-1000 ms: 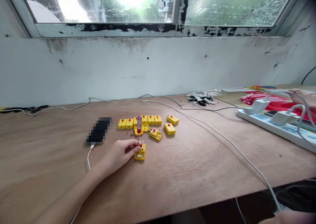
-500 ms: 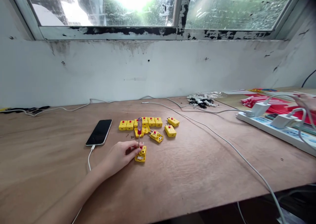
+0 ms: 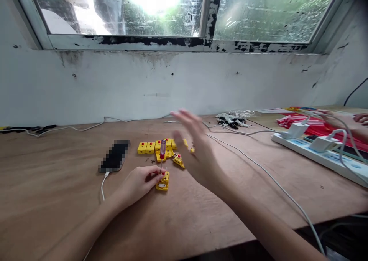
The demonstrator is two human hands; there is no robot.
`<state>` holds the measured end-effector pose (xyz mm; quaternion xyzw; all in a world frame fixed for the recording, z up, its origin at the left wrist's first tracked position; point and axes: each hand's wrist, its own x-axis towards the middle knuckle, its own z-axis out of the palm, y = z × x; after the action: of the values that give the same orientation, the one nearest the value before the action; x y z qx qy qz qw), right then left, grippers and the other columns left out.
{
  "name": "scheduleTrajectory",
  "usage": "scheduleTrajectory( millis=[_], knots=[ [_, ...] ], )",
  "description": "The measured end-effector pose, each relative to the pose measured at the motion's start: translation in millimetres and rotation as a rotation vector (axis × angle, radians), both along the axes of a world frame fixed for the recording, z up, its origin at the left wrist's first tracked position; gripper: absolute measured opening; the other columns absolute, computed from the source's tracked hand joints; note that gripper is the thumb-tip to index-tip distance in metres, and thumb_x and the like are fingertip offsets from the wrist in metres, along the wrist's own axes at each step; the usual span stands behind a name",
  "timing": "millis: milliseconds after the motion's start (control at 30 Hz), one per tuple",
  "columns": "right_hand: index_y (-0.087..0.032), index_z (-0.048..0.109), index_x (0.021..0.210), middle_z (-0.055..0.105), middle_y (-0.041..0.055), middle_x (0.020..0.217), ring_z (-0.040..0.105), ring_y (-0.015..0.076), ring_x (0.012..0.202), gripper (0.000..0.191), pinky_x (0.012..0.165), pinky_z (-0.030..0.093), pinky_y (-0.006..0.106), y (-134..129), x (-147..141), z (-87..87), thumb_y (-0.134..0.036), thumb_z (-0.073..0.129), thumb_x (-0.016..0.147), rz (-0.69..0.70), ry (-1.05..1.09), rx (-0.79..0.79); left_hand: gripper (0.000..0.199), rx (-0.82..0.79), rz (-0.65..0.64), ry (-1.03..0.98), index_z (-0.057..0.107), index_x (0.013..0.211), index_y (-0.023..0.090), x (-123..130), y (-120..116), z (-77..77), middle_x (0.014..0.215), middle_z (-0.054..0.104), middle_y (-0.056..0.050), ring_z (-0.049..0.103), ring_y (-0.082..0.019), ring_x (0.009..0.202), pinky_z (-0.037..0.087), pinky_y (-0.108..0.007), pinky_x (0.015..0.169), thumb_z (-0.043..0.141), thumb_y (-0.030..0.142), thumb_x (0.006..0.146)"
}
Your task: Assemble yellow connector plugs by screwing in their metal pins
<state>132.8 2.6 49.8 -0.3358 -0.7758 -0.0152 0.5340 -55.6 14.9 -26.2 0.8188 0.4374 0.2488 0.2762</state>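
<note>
My left hand (image 3: pixel 136 183) rests beside a yellow plastic connector (image 3: pixel 163 186), its fingers closed on the metal shaft of a small screwdriver (image 3: pixel 162 149). The screwdriver has a clear handle with a red core and stands almost upright, its tip down at the connector. My right hand (image 3: pixel 195 147) is blurred, with fingers spread, and hangs over a group of yellow connectors (image 3: pixel 146 147) with red dots. It holds nothing and hides the connectors on the right of the group. One opened connector (image 3: pixel 178 161) lies just below its fingers.
A smartphone (image 3: pixel 115 156) lies left of the connectors on a plywood table (image 3: pixel 57 176), with a white cable running from it. White cables cross the table to a power strip (image 3: pixel 316 149) with chargers. Another person's hand (image 3: pixel 360 118) is at the right, above red-and-white bundles (image 3: pixel 299 121).
My right hand has come in from the lower right and now spreads over the connectors, covering several. My left hand and the screwdriver have barely moved. The view has tilted slightly.
</note>
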Motion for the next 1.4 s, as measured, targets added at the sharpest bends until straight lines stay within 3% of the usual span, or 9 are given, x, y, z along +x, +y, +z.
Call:
scheduleTrajectory(
  millis=[67,167,267,367,567,800,1000,1267,1400],
  knots=[
    [-0.025,0.048,0.128,0.046,0.0115,0.136,0.047,0.0203,0.124,0.034,0.095,0.046,0.038,10.9,-11.3,-6.1,-0.026,0.04,0.095,0.116,-0.06,-0.192,0.027,0.005,0.002,0.012,0.067,0.093,0.02,1.1,-2.1,2.9,0.092,0.072,-0.002,0.065,-0.019,0.082,0.049,-0.026,0.072,0.046,0.038,0.091],
    [-0.024,0.052,0.122,0.061,0.0076,0.116,0.06,0.0161,0.106,0.033,0.084,0.051,0.033,22.5,-24.2,-14.6,-0.02,0.033,0.095,0.295,-0.128,-0.457,0.026,-0.037,0.008,0.01,0.065,0.09,0.02,2.9,-3.7,6.4,0.089,0.071,-0.002,0.065,-0.019,0.079,0.048,-0.026,0.069,0.046,0.037,0.091],
    [-0.024,0.048,0.124,0.064,0.0045,0.096,0.065,0.0147,0.087,0.034,0.071,0.053,0.031,23.7,-27.0,-17.9,-0.021,0.03,0.095,0.341,-0.093,-0.569,0.024,-0.063,-0.003,-0.006,0.065,0.092,0.019,2.9,-3.5,7.9,0.089,0.069,-0.002,0.064,-0.019,0.079,0.047,-0.027,0.069,0.047,0.035,0.09],
    [-0.023,0.047,0.118,0.061,0.0031,0.093,0.065,0.0125,0.077,0.031,0.065,0.052,0.027,20.5,-24.8,-21.2,-0.019,0.027,0.094,0.412,-0.003,-0.616,0.023,-0.089,-0.035,-0.023,0.065,0.097,0.018,0.8,-3.6,8.6,0.086,0.066,-0.002,0.06,-0.018,0.075,0.046,-0.026,0.065,0.058,0.035,0.083],
    [-0.022,0.041,0.11,0.062,0.006,0.104,0.066,0.0113,0.072,0.019,0.062,0.051,0.026,18.4,-33.0,-41.2,-0.031,0.033,0.096,0.371,0.166,-0.43,0.031,-0.109,-0.058,0.002,0.063,0.101,0.018,0.0,-4.5,8.2,0.086,0.061,-0.001,0.055,-0.016,0.071,0.042,-0.025,0.06,0.067,0.033,0.074],
    [-0.024,0.055,0.11,0.066,-0.0002,0.076,0.062,0.0129,0.065,0.023,0.059,0.047,0.024,15.6,-33.3,-42.1,-0.036,0.044,0.092,0.15,0.111,-0.299,0.026,0.011,0.03,0.175,0.061,0.091,0.021,-0.7,-11.1,12.1,0.08,0.06,0.0,0.055,-0.017,0.068,0.039,-0.026,0.058,0.065,0.039,0.074],
    [-0.023,0.047,0.09,0.06,-0.001,0.069,0.06,0.0127,0.062,0.021,0.055,0.047,0.024,40.5,-13.7,-40.3,-0.044,0.044,0.091,0.044,0.623,-0.277,0.032,-0.046,0.147,0.28,0.057,0.086,0.023,-24.2,-8.7,27.7,0.091,0.061,0.0,0.059,-0.02,0.077,0.042,-0.027,0.063,0.069,0.044,0.066],
    [-0.023,0.048,0.09,0.065,0.0019,0.077,0.061,0.0153,0.066,0.013,0.056,0.044,0.025,34.2,-27.2,-63.2,-0.034,0.043,0.092,0.062,0.124,-0.289,0.038,-0.099,0.187,0.232,0.057,0.091,0.022,-32.6,1.3,22.2,0.093,0.06,-0.003,0.059,-0.023,0.083,0.046,-0.032,0.07,0.07,0.046,0.064],
    [-0.023,0.048,0.089,0.064,0.0013,0.075,0.059,0.0149,0.06,0.011,0.053,0.041,0.024,33.0,-27.8,-62.4,-0.031,0.041,0.092,0.038,0.091,-0.274,0.037,-0.073,0.175,0.197,0.058,0.092,0.023,-31.7,1.3,19.2,0.097,0.061,-0.003,0.059,-0.024,0.089,0.046,-0.033,0.074,0.069,0.045,0.066]
  ],
)
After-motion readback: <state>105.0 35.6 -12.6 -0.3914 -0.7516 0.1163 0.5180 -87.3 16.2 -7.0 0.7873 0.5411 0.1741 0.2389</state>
